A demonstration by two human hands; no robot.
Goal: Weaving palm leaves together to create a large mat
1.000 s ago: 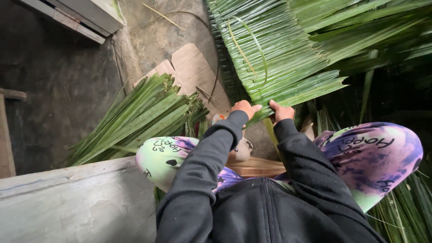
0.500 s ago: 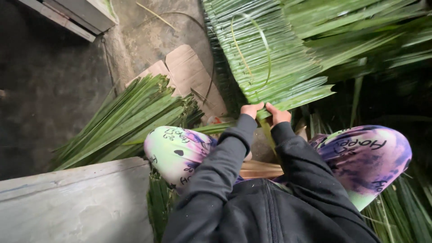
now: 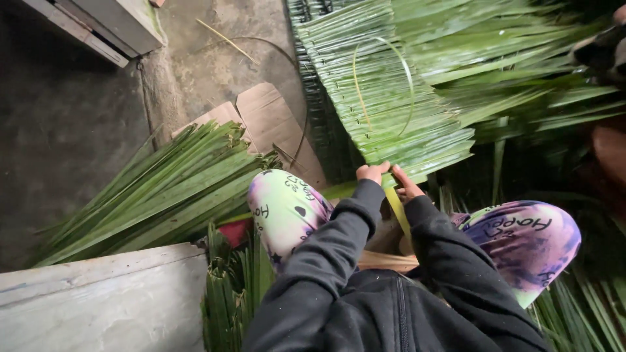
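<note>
Nearest, a pale wooden board (image 3: 98,306) lies at the lower left, with a loose bundle of long green leaves (image 3: 163,192) on the floor beyond it. Between the knees, the left hand (image 3: 372,173) and right hand (image 3: 405,188) meet, fingers pinching the near edge of the woven leaf panel (image 3: 385,104). Flattened cardboard (image 3: 267,124) lies beside it, with bare concrete floor (image 3: 72,124) farther left.

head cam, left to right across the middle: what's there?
Loose leaf bundle → cardboard piece → left hand → right hand → stitched leaf panel.
</note>
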